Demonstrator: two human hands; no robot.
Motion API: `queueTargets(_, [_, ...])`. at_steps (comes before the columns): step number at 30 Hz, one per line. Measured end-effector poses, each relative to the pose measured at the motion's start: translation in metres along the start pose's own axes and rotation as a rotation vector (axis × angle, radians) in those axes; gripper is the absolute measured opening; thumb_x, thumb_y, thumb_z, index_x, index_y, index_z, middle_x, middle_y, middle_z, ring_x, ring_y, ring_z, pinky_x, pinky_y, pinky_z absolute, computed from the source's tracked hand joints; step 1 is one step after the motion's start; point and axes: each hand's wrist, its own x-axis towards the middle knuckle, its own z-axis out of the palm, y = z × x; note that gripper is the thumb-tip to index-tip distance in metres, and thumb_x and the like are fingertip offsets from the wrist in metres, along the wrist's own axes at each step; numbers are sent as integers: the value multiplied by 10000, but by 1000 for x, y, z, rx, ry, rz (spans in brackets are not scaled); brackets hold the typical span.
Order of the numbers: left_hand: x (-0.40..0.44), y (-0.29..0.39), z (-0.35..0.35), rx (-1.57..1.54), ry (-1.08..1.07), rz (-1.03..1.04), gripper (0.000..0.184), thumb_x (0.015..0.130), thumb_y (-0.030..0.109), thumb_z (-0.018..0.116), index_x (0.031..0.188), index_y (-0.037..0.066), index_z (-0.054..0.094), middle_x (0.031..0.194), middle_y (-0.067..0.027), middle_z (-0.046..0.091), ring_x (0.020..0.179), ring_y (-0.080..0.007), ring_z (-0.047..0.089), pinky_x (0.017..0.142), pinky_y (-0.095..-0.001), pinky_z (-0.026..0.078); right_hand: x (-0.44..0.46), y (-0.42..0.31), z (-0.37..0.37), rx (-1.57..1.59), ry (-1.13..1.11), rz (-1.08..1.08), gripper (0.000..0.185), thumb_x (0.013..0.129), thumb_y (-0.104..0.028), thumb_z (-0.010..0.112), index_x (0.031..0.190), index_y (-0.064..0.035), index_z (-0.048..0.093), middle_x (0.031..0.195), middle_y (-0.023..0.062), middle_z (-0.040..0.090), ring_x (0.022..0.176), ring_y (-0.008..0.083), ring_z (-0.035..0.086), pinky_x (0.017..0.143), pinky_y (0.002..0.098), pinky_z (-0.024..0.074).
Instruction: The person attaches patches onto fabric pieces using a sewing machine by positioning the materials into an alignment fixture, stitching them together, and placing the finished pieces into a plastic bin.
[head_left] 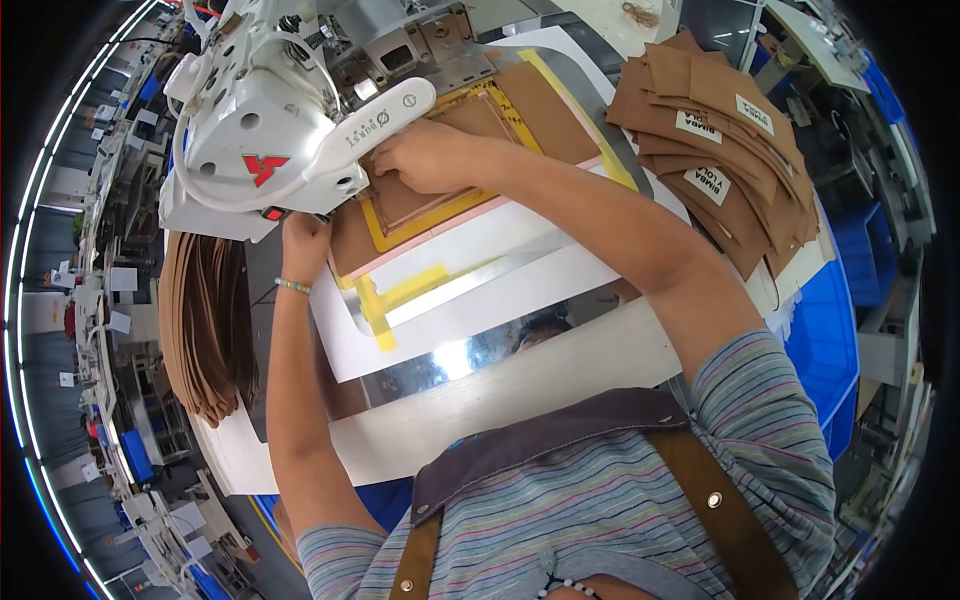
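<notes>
My right hand (425,157) is over a yellow-edged frame (405,236) beneath the arm of a white sewing machine (250,130). Its fingers are curled and pinched near the machine's lever; whatever is between the fingertips is hidden. A brown fabric piece (550,112) lies under and around the frame, held in a template edged with yellow tape (375,312). Below the machine head, at the left edge of the brown fabric, my left hand (306,245) has its fingers drawn together. The machine partly covers those fingers, so what they grip cannot be made out.
A fanned stack of brown pieces with white labels (715,150) lies on the right. Folded brown pieces (205,320) hang together on the left. A shiny metal plate (455,362) borders the pale table edge (520,405). Blue bins (825,340) stand at the lower right.
</notes>
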Motion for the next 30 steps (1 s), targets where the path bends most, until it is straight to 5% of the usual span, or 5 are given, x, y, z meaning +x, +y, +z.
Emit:
queueTargets(5, [-33, 31, -5, 151, 176, 515, 223, 910, 105, 697, 1056, -62, 677, 998, -210, 599, 968, -386, 559, 861, -478, 457, -7, -6, -7, 105, -45, -19, 345, 849, -35, 562, 1137, -81, 746, 1264, 86, 696, 1213, 298, 587, 1080, 432, 460])
queueTargets(14, [-79, 65, -18, 209, 89, 465, 227, 926, 67, 677, 1147, 39, 723, 1236, -144, 684, 1341, -389, 517, 1108, -451, 435, -25, -16, -13, 219, -76, -100, 316, 853, -20, 562, 1111, -20, 745, 1279, 118, 688, 1206, 317, 581, 1073, 417, 470])
queueTargets(22, [-92, 92, -1, 76, 14, 510, 224, 892, 0, 692, 1113, 29, 716, 1211, -130, 687, 1207, -334, 619, 1015, -414, 495, -48, -30, -24, 206, -76, -100, 293, 876, -55, 597, 1128, -50, 746, 1259, 79, 700, 1172, 308, 596, 1034, 418, 489])
queueTargets(28, [-94, 111, 1, 180, -52, 629, 345, 917, 90, 701, 1257, 38, 672, 1384, -119, 621, 1313, -342, 556, 1074, -440, 448, -116, -19, -86, -502, -286, 156, 319, 894, -98, 641, 1202, -65, 717, 1350, 12, 665, 1189, 232, 582, 974, 373, 501])
queueTargets(30, [-93, 114, 4, 215, -106, 623, 411, 940, 132, 685, 1340, 52, 633, 1474, -113, 567, 1384, -338, 499, 1128, -449, 397, -147, 1, -67, -446, -31, 111, 350, 889, -88, 643, 1233, -58, 699, 1373, 9, 653, 1193, 225, 578, 957, 366, 498])
